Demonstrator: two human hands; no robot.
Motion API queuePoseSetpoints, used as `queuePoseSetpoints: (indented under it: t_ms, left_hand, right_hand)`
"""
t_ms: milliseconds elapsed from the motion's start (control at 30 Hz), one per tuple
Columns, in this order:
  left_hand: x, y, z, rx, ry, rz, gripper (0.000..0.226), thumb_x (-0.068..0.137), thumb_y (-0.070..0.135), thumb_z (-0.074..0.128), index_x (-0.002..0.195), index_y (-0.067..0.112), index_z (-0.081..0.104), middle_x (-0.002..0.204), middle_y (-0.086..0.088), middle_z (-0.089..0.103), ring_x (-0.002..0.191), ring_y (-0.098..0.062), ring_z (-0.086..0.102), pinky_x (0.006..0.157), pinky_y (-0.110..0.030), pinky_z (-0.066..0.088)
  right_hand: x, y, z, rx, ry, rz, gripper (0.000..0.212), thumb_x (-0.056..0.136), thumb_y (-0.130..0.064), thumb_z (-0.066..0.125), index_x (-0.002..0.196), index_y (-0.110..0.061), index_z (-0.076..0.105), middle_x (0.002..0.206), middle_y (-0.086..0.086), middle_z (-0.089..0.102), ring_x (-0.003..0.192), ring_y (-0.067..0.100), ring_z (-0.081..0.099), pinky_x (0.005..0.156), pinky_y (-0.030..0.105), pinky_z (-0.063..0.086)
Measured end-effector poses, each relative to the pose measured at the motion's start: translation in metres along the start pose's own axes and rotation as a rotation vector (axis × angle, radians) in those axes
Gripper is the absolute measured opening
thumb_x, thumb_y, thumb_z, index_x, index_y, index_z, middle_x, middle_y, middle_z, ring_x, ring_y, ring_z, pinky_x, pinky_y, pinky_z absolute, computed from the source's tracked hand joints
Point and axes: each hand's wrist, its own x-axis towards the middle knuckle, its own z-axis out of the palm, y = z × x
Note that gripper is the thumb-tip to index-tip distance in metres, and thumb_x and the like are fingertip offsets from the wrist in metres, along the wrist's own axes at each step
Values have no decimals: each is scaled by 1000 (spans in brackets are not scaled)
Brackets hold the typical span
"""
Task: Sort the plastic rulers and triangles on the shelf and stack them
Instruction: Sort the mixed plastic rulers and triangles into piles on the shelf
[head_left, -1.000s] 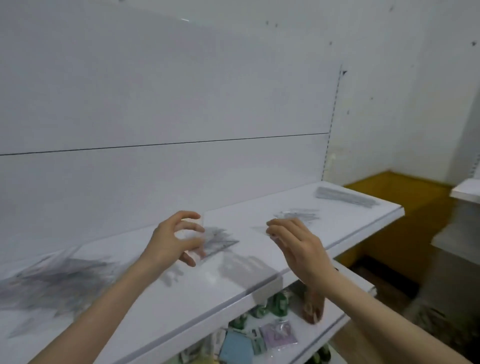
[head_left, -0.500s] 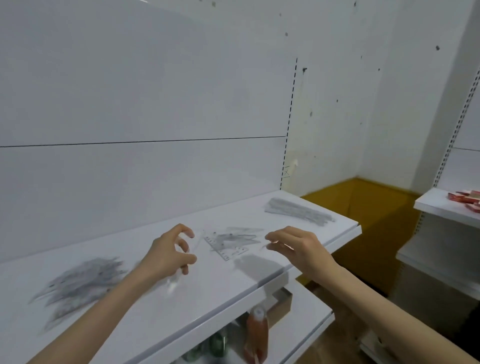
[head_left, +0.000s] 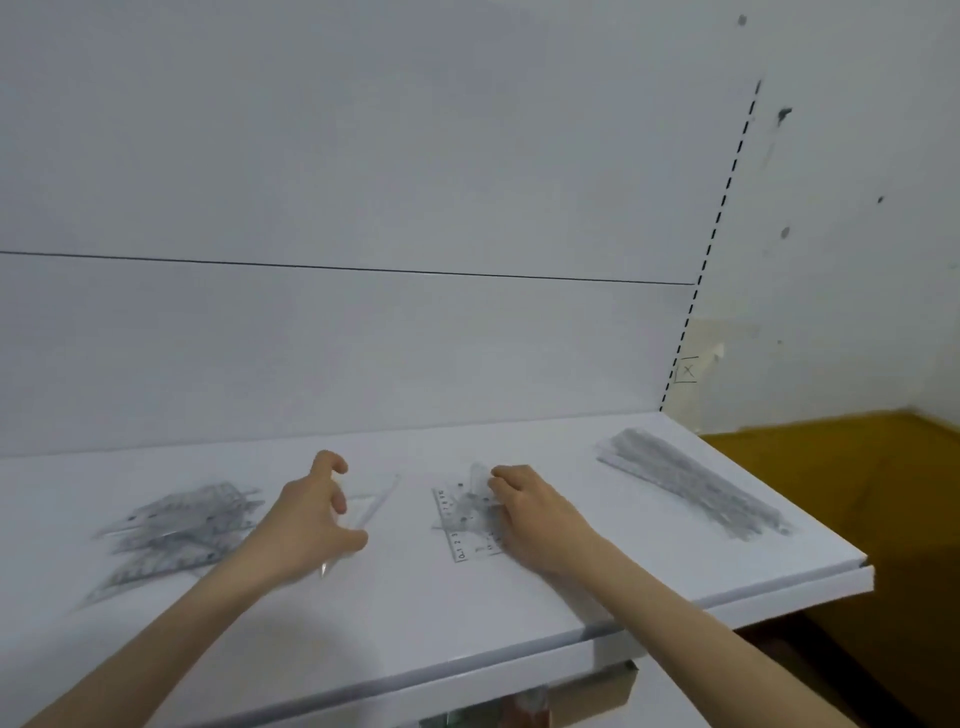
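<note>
The white shelf (head_left: 415, 623) carried a triangle stack (head_left: 467, 519); left of it a loose heap (head_left: 182, 525), right of it stacked rulers (head_left: 685, 488).

Ochre floor (head_left: 857, 519) at right; speckled white wall (head_left: 857, 249) above it.

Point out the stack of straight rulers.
Head view: the ruler stack lies at the right end of the shelf, right of the right hand.

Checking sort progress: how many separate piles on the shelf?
3: messy pile far left, small pile under the right hand, ruler stack far right. The left hand holds a loose triangle. More may lie out of frame left.
</note>
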Motion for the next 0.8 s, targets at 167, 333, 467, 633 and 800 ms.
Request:
queuePoseSetpoints:
  t_ms: [167,333,467,633,800]
  left_hand:
    - [-3,2,-3,86,3,31,38,65,18,75,90,25,48,96,3,54,69,-11,52,57,-20,39]
    - [-8,9,2,53,-35,98,59,69,15,72,122,32,51,103,8,52,66,-8,53,54,-12,40]
    - [-12,10,-5,66,-49,140,66,67,12,71,121,31,39,104,12,56,59,-8,54,53,-18,46]
    - [-28,-5,-28,79,-19,149,53,70,13,72,113,28,45,105,10,57,64,-5,54,52,-12,41]
    - [-48,-45,-74,43,105,83,62,70,17,77,126,23,51,99,12,59,76,-4,57,63,-9,44]
  right_hand:
    - [-3,1,-8,-47,-41,-56,32,82,-25,29,72,-11,56,74,4,60,70,27,57,72,38,48]
    - [9,-24,-27,52,103,-45,45,85,-34,43,116,-9,65,113,3,69,98,21,64,84,28,51]
    - [25,-59,-32,182,86,-214,53,81,-37,66,128,-15,56,128,3,61,108,20,59,82,29,51]
    - [51,-97,-15,314,55,-422,32,83,-20,67,114,-12,68,115,11,68,88,32,69,68,42,58]
    - [90,-138,12,299,115,-592,25,92,-25,54,97,-8,72,99,11,70,72,27,65,61,33,54]
